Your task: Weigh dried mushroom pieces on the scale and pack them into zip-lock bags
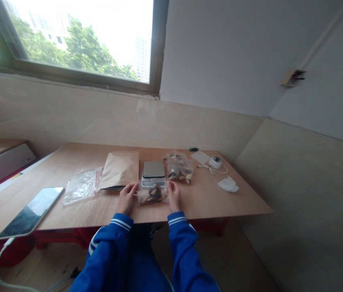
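A small clear plastic bag (153, 193) with dark and tan pieces inside lies near the front edge of the wooden table (220, 200). My left hand (127, 198) pinches its left edge and my right hand (174, 196) pinches its right edge. Both arms wear blue sleeves with white stripes. Just behind the bag sits a small digital scale (153, 169) with a bare steel top. To the right of the scale stand two more clear filled bags (180, 170).
A brown paper envelope (119, 170) and a stack of clear bags (82, 185) lie to the left. A phone (31, 211) on a white cable rests at the left front edge. A round white device (215, 162), a white card and crumpled tissue (228, 184) lie at the right.
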Action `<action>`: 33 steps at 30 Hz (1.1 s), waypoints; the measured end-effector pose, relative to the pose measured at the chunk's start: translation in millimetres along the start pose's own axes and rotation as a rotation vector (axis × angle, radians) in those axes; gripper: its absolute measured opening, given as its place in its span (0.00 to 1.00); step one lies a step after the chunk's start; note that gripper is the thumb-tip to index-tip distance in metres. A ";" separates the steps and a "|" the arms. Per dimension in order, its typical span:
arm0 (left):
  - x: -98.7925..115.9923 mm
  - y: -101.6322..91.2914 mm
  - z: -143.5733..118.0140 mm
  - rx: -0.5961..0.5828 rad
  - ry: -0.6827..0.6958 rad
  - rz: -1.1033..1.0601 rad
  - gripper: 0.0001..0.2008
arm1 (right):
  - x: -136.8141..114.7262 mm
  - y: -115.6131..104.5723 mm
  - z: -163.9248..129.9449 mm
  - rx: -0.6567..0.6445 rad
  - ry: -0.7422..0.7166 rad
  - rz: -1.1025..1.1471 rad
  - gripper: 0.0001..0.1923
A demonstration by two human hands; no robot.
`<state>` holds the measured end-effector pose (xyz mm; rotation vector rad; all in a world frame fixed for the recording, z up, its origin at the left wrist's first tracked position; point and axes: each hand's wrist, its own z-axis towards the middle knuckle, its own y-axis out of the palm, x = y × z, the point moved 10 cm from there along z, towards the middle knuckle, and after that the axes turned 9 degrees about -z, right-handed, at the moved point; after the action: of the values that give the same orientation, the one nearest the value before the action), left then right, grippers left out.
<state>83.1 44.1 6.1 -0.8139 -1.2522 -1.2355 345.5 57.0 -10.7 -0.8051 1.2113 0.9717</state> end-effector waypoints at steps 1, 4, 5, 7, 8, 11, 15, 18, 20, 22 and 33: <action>-0.2 -0.4 -0.1 0.006 -0.003 -0.005 0.23 | 0.1 -0.3 0.1 0.003 0.005 0.005 0.23; -3.8 -2.9 -0.2 0.035 -0.032 -0.039 0.24 | 0.7 -0.7 0.4 0.007 0.017 0.012 0.22; -5.6 -4.2 -0.1 0.048 -0.043 -0.057 0.24 | 0.9 -1.1 0.6 0.010 0.019 0.010 0.21; -8.9 -5.8 0.1 0.065 -0.056 -0.093 0.24 | 1.1 -1.5 0.8 0.012 0.022 0.003 0.20; -10.2 -6.1 0.3 0.068 -0.059 -0.104 0.24 | 1.3 -1.7 0.9 0.013 0.023 0.000 0.19; -11.3 -6.3 0.6 0.073 -0.049 -0.113 0.24 | 2.5 -2.2 0.8 0.015 0.034 0.011 0.18; -12.0 -5.8 1.5 0.073 -0.039 -0.121 0.24 | 1.7 -3.1 0.7 0.019 0.023 0.010 0.18; -17.4 -5.1 3.4 0.067 -0.064 -0.131 0.24 | -1.6 -5.2 0.5 0.032 -0.006 -0.016 0.18; -21.6 -5.2 4.8 0.067 -0.082 -0.133 0.24 | -3.2 -6.2 0.3 0.037 -0.014 -0.027 0.19; -24.5 -5.4 5.9 0.070 -0.093 -0.134 0.25 | -4.4 -6.1 0.0 0.033 -0.019 -0.032 0.19; -25.2 -2.5 8.1 0.041 -0.104 -0.130 0.27 | 5.1 0.9 3.0 -0.016 0.003 -0.022 0.19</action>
<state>81.8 56.9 -17.0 -0.7852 -1.4291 -1.2796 346.2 60.9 -15.2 -0.8306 1.1962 0.9636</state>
